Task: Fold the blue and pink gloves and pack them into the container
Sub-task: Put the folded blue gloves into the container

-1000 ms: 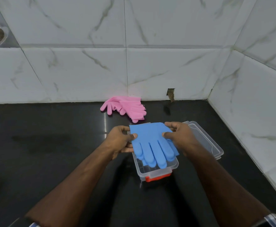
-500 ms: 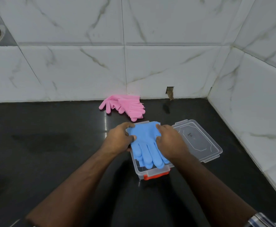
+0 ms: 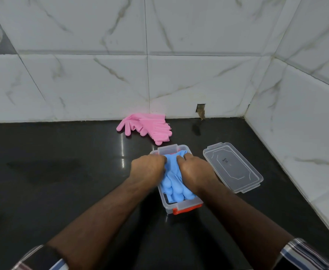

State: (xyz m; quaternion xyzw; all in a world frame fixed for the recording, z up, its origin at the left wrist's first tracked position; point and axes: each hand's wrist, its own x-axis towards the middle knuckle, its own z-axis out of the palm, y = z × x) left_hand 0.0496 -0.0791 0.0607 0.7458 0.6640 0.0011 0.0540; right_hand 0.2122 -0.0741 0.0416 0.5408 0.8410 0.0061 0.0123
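Left hand and right hand, each grip closed on blue gloves, press them into clear container to fit; pink gloves wait on surface.

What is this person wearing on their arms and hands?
Both hands, left and right, are bare, with no rings or gloves visible, and the forearms are uncovered. A striped sleeve in white, dark blue and reddish bands shows at the right arm. At the left, a similar striped sleeve is partly visible.
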